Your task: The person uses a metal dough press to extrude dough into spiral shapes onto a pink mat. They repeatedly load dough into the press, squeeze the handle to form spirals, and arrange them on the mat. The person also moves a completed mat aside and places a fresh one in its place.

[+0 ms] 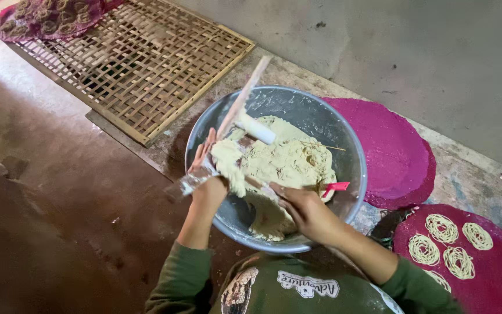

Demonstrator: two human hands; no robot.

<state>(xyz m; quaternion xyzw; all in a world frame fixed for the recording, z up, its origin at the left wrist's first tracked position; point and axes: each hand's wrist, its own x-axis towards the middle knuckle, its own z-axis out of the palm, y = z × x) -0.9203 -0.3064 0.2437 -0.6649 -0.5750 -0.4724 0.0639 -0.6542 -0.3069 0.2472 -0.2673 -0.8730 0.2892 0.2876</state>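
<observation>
Dough (289,166), pale and crumbly, is heaped in the grey metal basin (350,145) at the frame's centre. It is judged soft, sticky and easily torn, best scooped from beneath. The left hand (207,183) is clamped on a press tool (236,119) packed with dough; the right hand (306,209) is pressed into the heap, fingers curled.

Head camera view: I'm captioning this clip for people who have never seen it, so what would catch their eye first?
The big grey bowl of pale dough at centre, where the left hand grips a long press-like tool and the right hand digs into the dough. Next, magenta mats to the right, one carrying coiled noodle rounds, and a woven bamboo tray at upper left.
</observation>
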